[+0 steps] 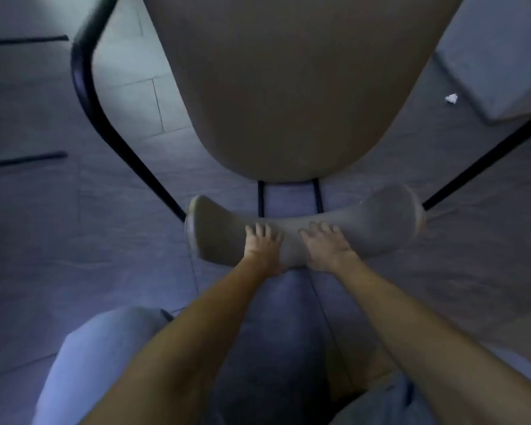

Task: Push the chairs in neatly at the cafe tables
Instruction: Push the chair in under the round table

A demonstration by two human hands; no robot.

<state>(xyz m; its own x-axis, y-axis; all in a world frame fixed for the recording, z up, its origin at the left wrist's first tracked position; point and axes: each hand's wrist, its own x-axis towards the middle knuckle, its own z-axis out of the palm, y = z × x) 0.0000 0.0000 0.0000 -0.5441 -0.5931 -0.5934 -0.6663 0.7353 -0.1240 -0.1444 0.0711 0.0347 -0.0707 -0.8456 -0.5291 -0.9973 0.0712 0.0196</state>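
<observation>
You are standing behind a chair (288,96), looking straight down on it, with both palms laid flat on the top of its curved backrest (380,222). Your left hand (262,245) and right hand (327,248) rest side by side near the middle, fingers spread and draped over the edge, not clenched around it. The seat stretches away from you over the tiled floor (59,240), black legs (105,118) splaying out to either side. No counter edge shows in view, so how far the chair must travel is unclear. This looks like the pushing step itself. Next, press forward evenly through both palms so the chair slides straight and does not twist.
</observation>
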